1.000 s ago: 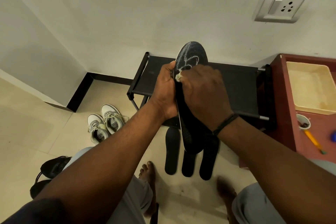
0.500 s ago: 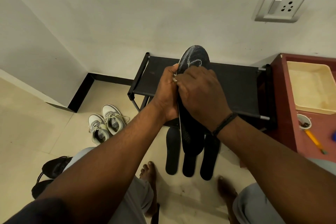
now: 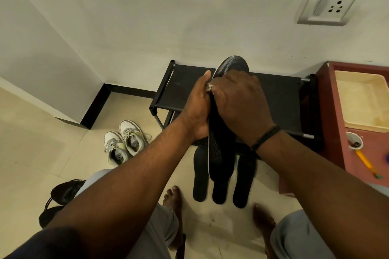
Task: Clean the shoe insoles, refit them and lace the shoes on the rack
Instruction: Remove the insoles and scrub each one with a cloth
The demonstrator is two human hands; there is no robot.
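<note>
Two hands are on one dark insole, which you hold upright in front of the black shoe rack, its long axis running near to far: toe up past the rack's top shelf, heel hanging down toward the floor. Your left hand wraps the insole's left edge at about mid-length, thumb pointing up along it. Your right hand lies over the insole's face just below the toe, fingers curled on a small pale wad, likely a cloth or tissue, though too little of it shows to be sure. So the uncleaned stretch lies nearer you than the wiping hand; your next stroke probably wants to run down the length toward the heel. Three more insoles lie on the floor below. White sneakers sit off to the left, laces loose.
</note>
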